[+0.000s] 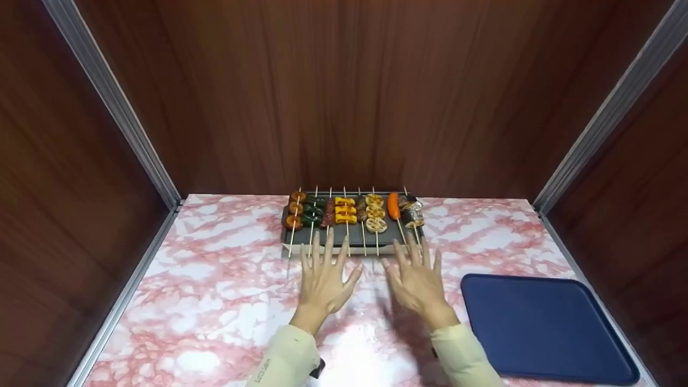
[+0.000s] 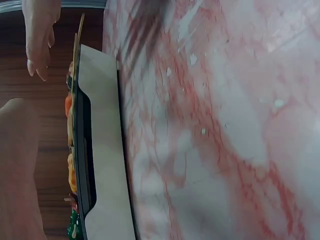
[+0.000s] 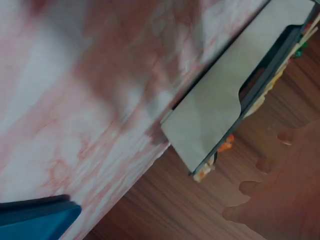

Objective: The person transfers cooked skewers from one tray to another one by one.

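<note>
Both hands are spread with straight fingers and hold nothing. My left hand (image 1: 322,285) hovers in front of a dark grill tray (image 1: 301,237) with a cream base (image 2: 102,135). My right hand (image 1: 419,285) hovers before its right half; its fingertips overlap skewer ends in the head view, and contact is unclear. Across the tray lie several skewers: brown round slices (image 1: 295,208), dark green pieces (image 1: 313,213), dark red meat (image 1: 329,213), yellow pieces (image 1: 345,210), a partly hidden brown one (image 1: 362,210), lotus root slices (image 1: 376,224), an orange sausage (image 1: 394,206) and a dark silvery piece (image 1: 413,215).
A dark blue tray (image 1: 548,328) lies at the right front of the pink-and-white marbled table (image 1: 215,301). Brown wood-grain panels (image 1: 349,97) with grey metal corner posts (image 1: 118,102) stand at the back and sides. The grill tray sits near the back panel.
</note>
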Available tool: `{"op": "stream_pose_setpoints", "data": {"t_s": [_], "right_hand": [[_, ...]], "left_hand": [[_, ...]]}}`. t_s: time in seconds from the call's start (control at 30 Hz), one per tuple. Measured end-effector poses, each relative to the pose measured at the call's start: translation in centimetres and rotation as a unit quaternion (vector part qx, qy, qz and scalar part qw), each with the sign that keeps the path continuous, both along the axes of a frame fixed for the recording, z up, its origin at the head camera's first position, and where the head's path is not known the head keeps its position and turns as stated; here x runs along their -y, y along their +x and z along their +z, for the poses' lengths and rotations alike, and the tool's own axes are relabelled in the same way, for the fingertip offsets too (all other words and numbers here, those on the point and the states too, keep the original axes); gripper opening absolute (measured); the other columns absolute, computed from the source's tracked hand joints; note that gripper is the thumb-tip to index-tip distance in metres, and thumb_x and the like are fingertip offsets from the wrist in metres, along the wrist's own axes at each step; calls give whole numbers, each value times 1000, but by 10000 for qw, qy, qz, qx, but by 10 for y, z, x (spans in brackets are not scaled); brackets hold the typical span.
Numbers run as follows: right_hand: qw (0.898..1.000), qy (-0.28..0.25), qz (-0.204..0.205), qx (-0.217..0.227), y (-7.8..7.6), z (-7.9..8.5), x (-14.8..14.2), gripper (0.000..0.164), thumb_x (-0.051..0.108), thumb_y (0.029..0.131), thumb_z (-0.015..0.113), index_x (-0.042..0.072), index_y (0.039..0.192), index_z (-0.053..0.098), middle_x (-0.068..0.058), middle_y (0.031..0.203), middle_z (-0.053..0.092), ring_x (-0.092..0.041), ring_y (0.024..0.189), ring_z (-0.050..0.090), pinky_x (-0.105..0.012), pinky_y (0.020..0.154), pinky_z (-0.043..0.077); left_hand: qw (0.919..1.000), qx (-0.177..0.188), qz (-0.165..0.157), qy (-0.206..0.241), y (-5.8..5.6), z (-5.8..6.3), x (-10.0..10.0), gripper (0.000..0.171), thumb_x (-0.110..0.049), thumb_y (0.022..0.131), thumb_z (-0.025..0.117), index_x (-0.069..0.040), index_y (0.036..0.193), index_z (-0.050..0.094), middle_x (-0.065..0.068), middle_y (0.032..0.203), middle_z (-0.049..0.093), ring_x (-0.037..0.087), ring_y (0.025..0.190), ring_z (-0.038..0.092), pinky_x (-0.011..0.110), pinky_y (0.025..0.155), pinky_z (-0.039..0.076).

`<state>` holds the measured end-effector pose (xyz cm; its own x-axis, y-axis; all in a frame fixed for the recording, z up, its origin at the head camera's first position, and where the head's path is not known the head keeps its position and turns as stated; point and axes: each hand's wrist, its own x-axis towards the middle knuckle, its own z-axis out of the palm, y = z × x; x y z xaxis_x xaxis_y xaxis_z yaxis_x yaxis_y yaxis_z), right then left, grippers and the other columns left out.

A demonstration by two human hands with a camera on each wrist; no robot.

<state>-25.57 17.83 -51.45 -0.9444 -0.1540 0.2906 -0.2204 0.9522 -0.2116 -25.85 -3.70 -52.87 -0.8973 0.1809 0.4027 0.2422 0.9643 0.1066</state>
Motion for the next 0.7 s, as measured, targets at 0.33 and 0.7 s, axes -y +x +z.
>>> {"op": "stream_pose_setpoints", "data": {"t_s": [0.33, 0.7], "right_hand": [[9978, -569, -76, -346, 29, 11, -57, 62, 41, 97, 43, 16, 150, 21, -15, 156, 11, -41, 139, 12, -62, 107, 2], [9805, -770, -1656, -722, 62, 7, -199, 63, 29, 89, 60, 2, 140, 36, -33, 135, 36, -58, 111, 38, -69, 80, 29]], "left_hand": [[9926, 428, -539, 1002, 24, 11, -38, 68, -65, 93, 23, -30, 150, 16, 5, 156, 11, 32, 141, 11, 60, 107, 8], [9503, 1518, -1607, 2195, 53, 22, -99, 67, -63, 93, 28, -24, 148, 28, 0, 147, 35, 21, 127, 42, 45, 102, 36]]}}
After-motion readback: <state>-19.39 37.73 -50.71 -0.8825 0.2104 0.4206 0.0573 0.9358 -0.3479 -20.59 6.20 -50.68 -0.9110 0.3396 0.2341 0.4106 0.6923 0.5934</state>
